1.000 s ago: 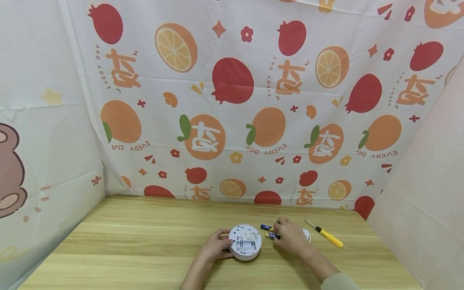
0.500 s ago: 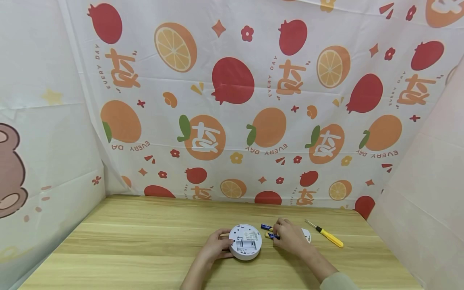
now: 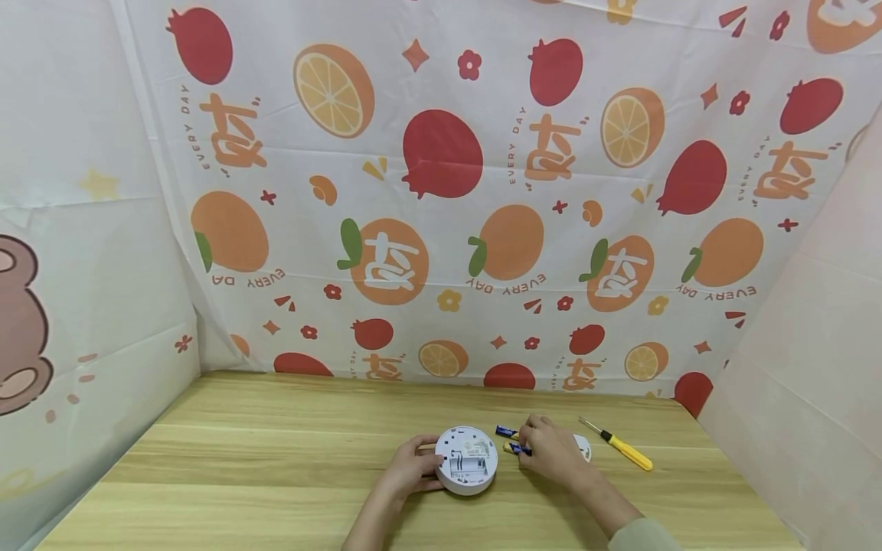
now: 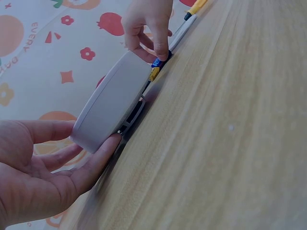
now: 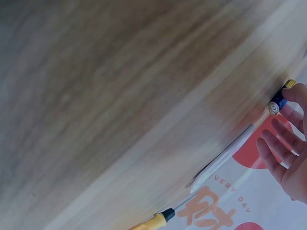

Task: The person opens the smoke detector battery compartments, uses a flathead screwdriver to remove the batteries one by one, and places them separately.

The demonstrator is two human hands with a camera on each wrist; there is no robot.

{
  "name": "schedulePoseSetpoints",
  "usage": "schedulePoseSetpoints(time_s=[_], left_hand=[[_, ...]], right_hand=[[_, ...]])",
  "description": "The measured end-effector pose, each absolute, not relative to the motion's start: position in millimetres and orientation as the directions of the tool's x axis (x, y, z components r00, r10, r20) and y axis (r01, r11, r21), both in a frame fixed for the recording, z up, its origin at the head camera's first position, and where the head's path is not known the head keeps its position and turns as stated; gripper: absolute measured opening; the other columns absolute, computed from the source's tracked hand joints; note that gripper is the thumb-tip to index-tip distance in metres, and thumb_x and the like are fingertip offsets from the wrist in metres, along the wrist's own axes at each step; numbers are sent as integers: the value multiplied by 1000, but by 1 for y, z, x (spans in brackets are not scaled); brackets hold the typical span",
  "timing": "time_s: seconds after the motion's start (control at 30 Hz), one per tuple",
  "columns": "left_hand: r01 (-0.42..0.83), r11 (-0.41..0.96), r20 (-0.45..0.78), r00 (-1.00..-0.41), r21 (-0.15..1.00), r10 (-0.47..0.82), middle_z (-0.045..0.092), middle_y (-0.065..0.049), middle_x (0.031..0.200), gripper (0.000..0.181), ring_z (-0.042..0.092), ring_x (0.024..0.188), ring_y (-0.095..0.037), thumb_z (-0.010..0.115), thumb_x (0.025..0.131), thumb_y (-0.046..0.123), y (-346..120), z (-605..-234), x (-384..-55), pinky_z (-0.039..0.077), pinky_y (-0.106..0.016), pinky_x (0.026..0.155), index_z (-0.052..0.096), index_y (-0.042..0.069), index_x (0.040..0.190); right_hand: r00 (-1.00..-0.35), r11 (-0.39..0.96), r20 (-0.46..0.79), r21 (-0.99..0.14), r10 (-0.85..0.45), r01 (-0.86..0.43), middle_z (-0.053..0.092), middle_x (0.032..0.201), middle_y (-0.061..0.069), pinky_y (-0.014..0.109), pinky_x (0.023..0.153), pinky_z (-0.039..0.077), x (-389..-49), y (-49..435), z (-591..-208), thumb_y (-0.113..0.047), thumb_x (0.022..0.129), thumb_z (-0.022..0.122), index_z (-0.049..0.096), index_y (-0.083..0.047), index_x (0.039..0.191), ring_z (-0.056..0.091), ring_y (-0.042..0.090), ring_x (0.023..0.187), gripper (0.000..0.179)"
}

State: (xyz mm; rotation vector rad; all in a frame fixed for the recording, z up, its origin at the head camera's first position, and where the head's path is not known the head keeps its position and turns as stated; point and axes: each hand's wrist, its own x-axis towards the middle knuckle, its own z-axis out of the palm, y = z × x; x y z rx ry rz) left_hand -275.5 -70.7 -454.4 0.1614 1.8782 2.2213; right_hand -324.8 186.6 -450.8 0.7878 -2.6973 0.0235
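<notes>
A round white battery-powered device (image 3: 474, 445) sits on the table with its open battery compartment facing up. My left hand (image 3: 411, 468) grips its left rim; in the left wrist view the fingers and thumb (image 4: 98, 160) hold its edge. Just right of it, my right hand (image 3: 553, 451) pinches a blue and yellow AA battery (image 5: 281, 99) between thumb and index finger, the other fingers spread loosely. A second battery (image 3: 507, 431) of the same colours lies just behind, partly hidden by the right hand.
A thin white cover (image 3: 583, 446) lies beyond the right hand, partly hidden by it. Further right is a screwdriver (image 3: 627, 451) with a yellow and black handle. The wooden table (image 3: 276, 459) ends at a fruit-printed cloth (image 3: 441, 229) behind.
</notes>
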Motion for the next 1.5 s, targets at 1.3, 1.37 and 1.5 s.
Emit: schedulePoseSetpoints(time_s=[1.3,1.37,1.5], left_hand=[[-63,-169,-50,-996,984,77,42,-27,106,51,52,81,-23,51,78,10,-71,-453,-279,47,-32,67,28,-11,118],[-63,-151,-51,-995,987,82,41,-28,105,49,52,79,-24,51,76,6,-71,-451,-278,48,-33,63,30,-12,117],[-73,-111,-59,-990,991,125,42,-27,104,48,51,79,-24,50,70,0,-71,-448,-276,48,-35,60,32,-13,113]], right_hand=[[-915,919,210,-122,-345,-375,49,97,7,37,73,41,-324,246,-432,-32,62,67,53,-5,100,46,22,89,49],[-924,920,175,-139,-341,-366,47,105,13,40,79,38,-324,251,-435,-33,62,67,51,-3,105,44,27,96,54],[-942,919,100,-209,-321,-335,36,118,24,46,84,32,-324,260,-441,-34,64,66,48,1,109,36,36,104,59]])
